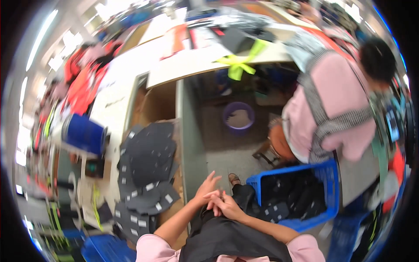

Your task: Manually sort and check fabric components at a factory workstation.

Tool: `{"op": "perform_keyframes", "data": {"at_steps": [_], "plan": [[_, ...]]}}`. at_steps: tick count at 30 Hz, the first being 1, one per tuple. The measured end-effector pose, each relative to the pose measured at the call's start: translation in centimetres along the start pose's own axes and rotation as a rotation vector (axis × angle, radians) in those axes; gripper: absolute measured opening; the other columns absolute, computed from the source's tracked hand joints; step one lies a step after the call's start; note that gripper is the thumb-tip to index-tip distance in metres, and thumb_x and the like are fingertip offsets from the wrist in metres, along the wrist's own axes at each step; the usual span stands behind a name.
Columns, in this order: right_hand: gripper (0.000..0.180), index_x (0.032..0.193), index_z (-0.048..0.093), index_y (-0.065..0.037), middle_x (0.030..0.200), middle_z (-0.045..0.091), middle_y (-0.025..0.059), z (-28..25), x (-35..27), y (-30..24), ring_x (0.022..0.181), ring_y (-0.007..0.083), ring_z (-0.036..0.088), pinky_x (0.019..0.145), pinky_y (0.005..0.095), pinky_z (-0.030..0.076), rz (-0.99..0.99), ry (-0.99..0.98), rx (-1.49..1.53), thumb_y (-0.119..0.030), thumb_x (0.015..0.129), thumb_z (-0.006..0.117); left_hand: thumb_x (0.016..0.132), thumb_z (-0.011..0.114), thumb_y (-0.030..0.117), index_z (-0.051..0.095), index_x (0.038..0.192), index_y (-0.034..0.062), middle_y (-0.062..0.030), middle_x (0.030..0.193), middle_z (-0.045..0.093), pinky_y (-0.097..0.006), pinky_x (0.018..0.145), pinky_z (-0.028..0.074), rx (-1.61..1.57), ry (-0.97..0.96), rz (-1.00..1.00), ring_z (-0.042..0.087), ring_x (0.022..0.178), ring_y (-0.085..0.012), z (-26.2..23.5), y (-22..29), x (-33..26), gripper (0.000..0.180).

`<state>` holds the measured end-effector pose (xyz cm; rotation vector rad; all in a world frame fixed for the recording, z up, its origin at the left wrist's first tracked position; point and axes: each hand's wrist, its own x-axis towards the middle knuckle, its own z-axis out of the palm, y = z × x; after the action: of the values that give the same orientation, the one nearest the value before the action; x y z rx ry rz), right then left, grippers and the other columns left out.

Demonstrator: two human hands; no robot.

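Note:
My two hands meet in front of my dark apron (231, 238), close to my waist. My left hand (207, 190) is open, its fingers stretched out and pointing up and away. Across its lower part lies my right hand (228, 207), with fingers apart and touching the left hand. A small dark spot shows at the right hand's fingers, too blurred to name. Left of the hands, a pile of dark grey cut fabric pieces (150, 153) with small white labels covers the table side. To their right stands a blue plastic crate (301, 225) holding dark pieces with pale spots.
A person in a pink top (338, 83) sits at the right on a brown stool (279, 142). Under the white table (168, 72) is a purple basin (238, 118). Yellow strips (236, 67) hang over the table edge. A blue bin (83, 133) lies tilted at the left.

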<state>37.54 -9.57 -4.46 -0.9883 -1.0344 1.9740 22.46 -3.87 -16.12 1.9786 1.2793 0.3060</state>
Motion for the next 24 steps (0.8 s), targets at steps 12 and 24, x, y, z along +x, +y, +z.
{"op": "perform_keyframes", "data": {"at_steps": [12,24], "plan": [[0.037,0.112,0.053,-0.002,0.078,0.059,0.0042,1.5,0.3,1.2,0.051,0.0053,0.049,0.045,0.0174,0.038,0.282,-0.164,0.014,-0.033,0.098,0.039,0.083,0.057,0.024,0.052,0.121,0.0100,-0.0156,0.102,0.064,-0.039,0.079,0.048,-0.321,0.663,-0.117,0.062,0.088,-0.0321,-13.7,0.4,-1.6,0.042],[0.036,0.106,0.054,-0.005,0.065,0.060,0.0037,0.5,0.5,2.5,0.038,0.0065,0.042,0.040,0.0212,0.036,-0.072,-0.082,-0.047,-0.035,0.097,0.036,0.089,0.058,0.021,0.057,0.111,0.0026,-0.0109,0.096,0.062,-0.029,0.079,0.045,-0.547,0.154,-0.337,0.057,0.087,-0.0178,4.8,-7.6,-15.6,0.029]]}}
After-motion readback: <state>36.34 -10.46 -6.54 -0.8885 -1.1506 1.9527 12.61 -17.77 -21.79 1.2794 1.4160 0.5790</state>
